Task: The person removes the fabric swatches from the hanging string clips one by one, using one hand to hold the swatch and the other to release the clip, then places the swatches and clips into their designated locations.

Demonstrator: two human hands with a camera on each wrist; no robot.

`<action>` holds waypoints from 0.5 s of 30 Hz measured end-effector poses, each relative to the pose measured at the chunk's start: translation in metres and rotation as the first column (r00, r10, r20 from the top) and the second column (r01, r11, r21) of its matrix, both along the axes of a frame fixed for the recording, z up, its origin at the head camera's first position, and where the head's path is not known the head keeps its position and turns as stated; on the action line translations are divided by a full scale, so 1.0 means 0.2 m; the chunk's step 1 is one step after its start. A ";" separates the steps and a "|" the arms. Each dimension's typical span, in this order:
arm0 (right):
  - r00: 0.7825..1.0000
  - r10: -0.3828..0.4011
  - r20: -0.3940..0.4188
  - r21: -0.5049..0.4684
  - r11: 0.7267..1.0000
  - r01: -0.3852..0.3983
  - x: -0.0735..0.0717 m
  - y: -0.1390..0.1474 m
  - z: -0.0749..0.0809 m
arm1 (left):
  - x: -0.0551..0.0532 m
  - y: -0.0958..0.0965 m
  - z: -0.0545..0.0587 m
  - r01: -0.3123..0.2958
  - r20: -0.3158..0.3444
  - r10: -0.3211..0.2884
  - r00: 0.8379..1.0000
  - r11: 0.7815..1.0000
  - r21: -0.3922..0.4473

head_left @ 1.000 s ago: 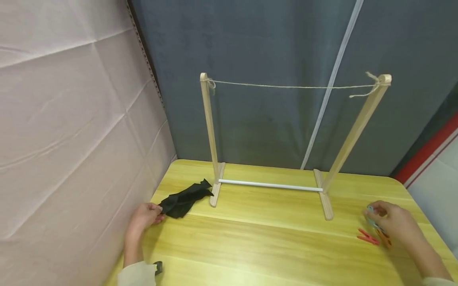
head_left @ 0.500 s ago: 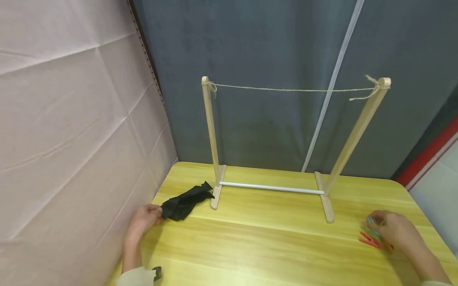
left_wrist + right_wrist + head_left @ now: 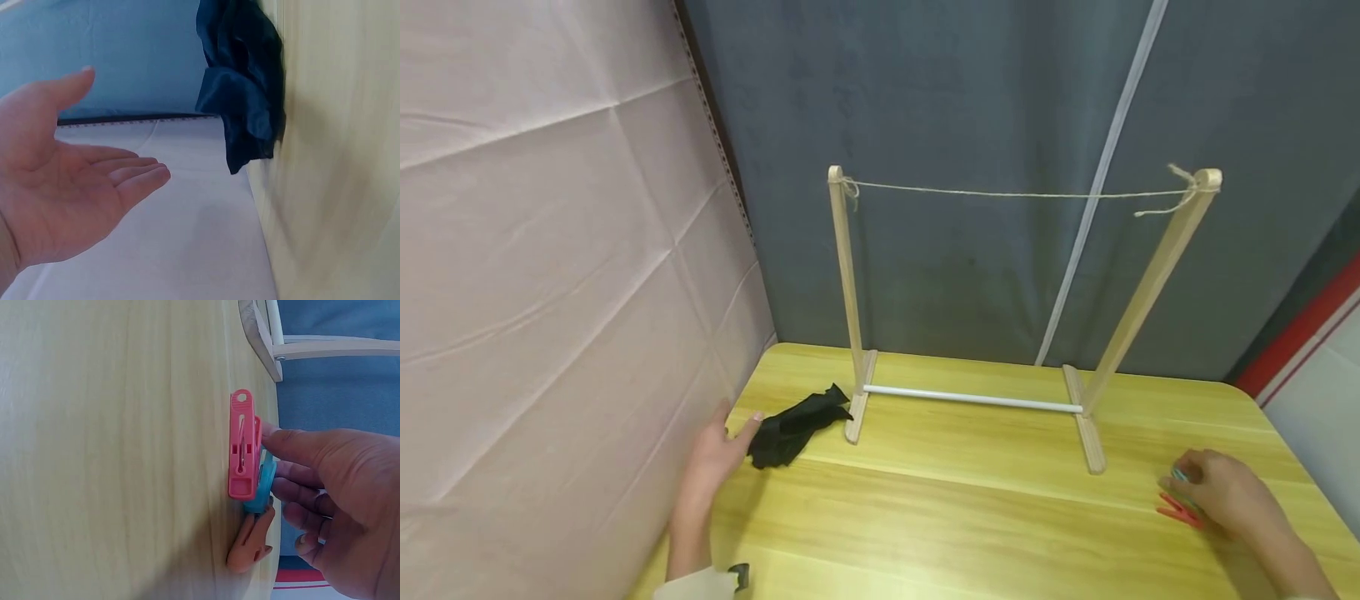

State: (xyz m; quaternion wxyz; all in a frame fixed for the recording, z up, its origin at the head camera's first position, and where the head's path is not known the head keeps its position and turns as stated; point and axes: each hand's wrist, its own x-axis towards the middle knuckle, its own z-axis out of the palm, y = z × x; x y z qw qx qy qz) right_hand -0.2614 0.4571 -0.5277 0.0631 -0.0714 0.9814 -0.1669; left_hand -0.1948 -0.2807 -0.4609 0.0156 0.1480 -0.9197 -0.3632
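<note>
My left hand (image 3: 718,454) has its thumb and fingers spread beside a crumpled black cloth (image 3: 797,425) on the table. In the left wrist view, a gap shows between the open left hand (image 3: 75,169) and the cloth (image 3: 240,81). Over at the right, my right hand (image 3: 1228,492) pinches a light-blue clothespin (image 3: 267,478) between thumb and fingers, low over the tabletop. A red clothespin (image 3: 242,450) lies right against the blue one, partly covering it in the right wrist view. Just beyond is an orange clothespin (image 3: 250,540), hidden by the hand in the head view.
Between the hands stands a wooden rack (image 3: 847,283) with a string (image 3: 970,193) tied across its top and a white rod (image 3: 970,398) low down. A pale cloth wall (image 3: 565,292) borders the left side; a grey curtain (image 3: 962,100) hangs behind the table (image 3: 955,517).
My left hand has let go of the black cloth's near end and spread its fingers. The right hand stays by the clothespins, its fingers at the blue one. The head view has shifted slightly.
</note>
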 end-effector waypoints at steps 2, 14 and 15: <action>1.000 -0.014 0.012 0.000 1.000 0.014 0.00 0.00 -0.01 | 0.00 0.02 0.00 0.036 0.012 -0.036 0.999 0.999 -0.008; 1.000 -0.018 -0.012 -0.011 1.000 0.018 0.00 -0.01 -0.01 | -0.03 0.16 -0.03 0.138 -0.065 -0.148 0.987 0.981 -0.138; 1.000 -0.018 -0.018 -0.010 1.000 0.018 0.00 -0.02 -0.01 | -0.03 0.18 -0.03 0.140 -0.080 -0.154 0.985 0.977 -0.160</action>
